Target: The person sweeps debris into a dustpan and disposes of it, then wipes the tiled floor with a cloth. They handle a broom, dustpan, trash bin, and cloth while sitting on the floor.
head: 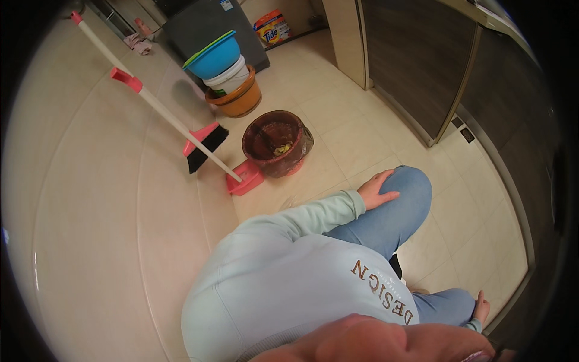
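Observation:
My left hand point(379, 191) rests on my bent left knee point(409, 190), in blue jeans, with the thumb spread from the fingers and nothing held. At the lower right, my right hand point(482, 308) lies against the far side of my right knee point(448, 305). One digit points up, and the remaining fingers are mostly hidden. A dark red waste bin point(257, 156) stands on the tiled floor to my left. It has a plastic bag liner point(308, 138) and some yellowish scraps point(282, 149) inside.
A pink dustpan point(253, 182) and a black-bristled broom point(208, 147) stand by the tiled wall point(99, 181). Blue basin point(217, 56), white bucket point(228, 77) and brown tub point(239, 102) are stacked before a grey appliance point(217, 22). A Tide pack point(272, 29) sits behind. Dark panels point(416, 59) line the right.

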Motion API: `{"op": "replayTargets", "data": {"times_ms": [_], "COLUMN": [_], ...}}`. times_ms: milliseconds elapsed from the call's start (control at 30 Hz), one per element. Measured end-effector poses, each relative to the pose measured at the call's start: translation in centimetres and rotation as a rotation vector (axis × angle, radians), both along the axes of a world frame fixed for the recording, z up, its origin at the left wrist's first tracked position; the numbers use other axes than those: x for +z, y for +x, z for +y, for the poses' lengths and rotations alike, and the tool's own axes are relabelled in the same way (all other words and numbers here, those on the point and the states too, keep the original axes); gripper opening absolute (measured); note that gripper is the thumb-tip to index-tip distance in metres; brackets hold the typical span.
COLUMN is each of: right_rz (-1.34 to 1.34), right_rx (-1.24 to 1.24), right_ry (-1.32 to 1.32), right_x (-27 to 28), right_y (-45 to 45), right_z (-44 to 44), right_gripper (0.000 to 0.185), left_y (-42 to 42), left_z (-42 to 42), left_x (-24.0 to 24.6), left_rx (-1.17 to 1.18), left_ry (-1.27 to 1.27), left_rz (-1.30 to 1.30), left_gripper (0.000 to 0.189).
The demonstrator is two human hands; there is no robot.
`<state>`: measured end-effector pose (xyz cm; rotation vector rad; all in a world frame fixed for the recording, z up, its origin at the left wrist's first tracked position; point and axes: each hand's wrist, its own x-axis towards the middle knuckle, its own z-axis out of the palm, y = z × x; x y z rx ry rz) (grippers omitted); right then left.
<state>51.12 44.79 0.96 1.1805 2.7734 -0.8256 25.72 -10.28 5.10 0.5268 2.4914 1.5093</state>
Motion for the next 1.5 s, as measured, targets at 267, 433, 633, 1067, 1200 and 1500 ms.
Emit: {"op": "replayTargets", "data": {"times_ms": [267, 433, 633, 1067, 1200, 1500], "right_rz": [0.069, 0.329, 0.107, 0.204, 0.296, 0.298], "right_rx": [-0.001, -0.114, -0.016, 0.165, 0.135, 0.167], "right_ry": [-0.182, -0.399, -0.229, 0.127, 0.238, 0.243], "right_x": [0.2, -0.5, 5.3, 9.8, 9.5, 10.3], "right_y": [1.1, 1.4, -0.5, -7.4, -7.7, -7.9], "right_z": [1.3, 0.2, -4.4, -15.7, -17.7, -18.4], "right_gripper": [0.065, 0.059, 0.049, 0.047, 0.041, 0.039], "left_y": [0.9, 1.4, 3.3, 2.9, 2.4, 4.4], "left_z": [-4.3, -7.3, -9.6, -13.3, -13.5, -11.0], "left_x": [-1.0, -2.0, -2.4, -9.8, -7.6, -0.2], "left_rx": [0.211, 0.317, 0.308, 0.279, 0.259, 0.213], "left_ry": [0.061, 0.119, 0.218, 0.105, 0.370, 0.417], "left_rz": [0.024, 0.005, -0.106, -0.110, -0.470, -0.619], "left_gripper": [0.073, 0.072, 0.064, 0.055, 0.061, 0.071]}}
